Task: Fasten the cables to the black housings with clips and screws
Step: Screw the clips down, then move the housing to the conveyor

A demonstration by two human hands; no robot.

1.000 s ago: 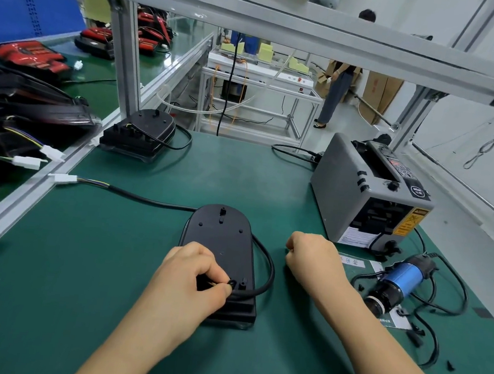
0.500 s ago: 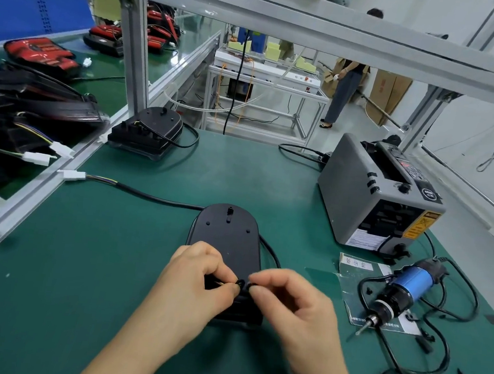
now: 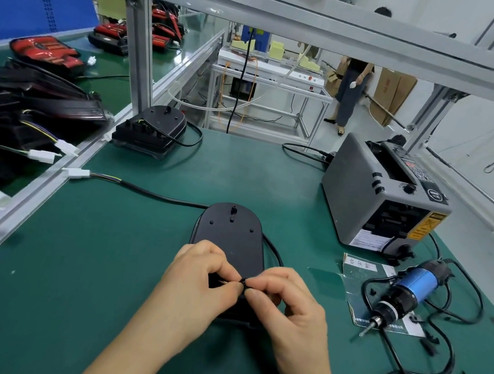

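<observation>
Your left hand (image 3: 201, 276) and right hand (image 3: 287, 306) meet over the near end of the flat, oval black plastic housing (image 3: 230, 233). It lies on the green-matted counter (image 3: 95, 277) at your 12 o'clock. Both hands are curled, and their thumb and forefinger tips pinch one small black piece (image 3: 243, 282) between them. It is too small to tell whether it is a clip or a screw.

A thin black round cable (image 3: 160, 196) leaves the housing's far left corner and runs toward 10 o'clock. It ends in a white plastic connector (image 3: 75, 173) at the counter's edge. A loop of black cable also bulges out along the housing's right side.

At 11 o'clock, near the aluminium frame post, sits a second black housing (image 3: 154, 129) with its own cable curled beside it. At 2 o'clock stands a grey box-shaped tape dispenser (image 3: 368, 195). At 3 o'clock a blue-bodied electric screwdriver (image 3: 407, 289) lies on its side, bit pointing toward you and cord looping around it. A few loose small black bits (image 3: 429, 346) lie near it.
</observation>
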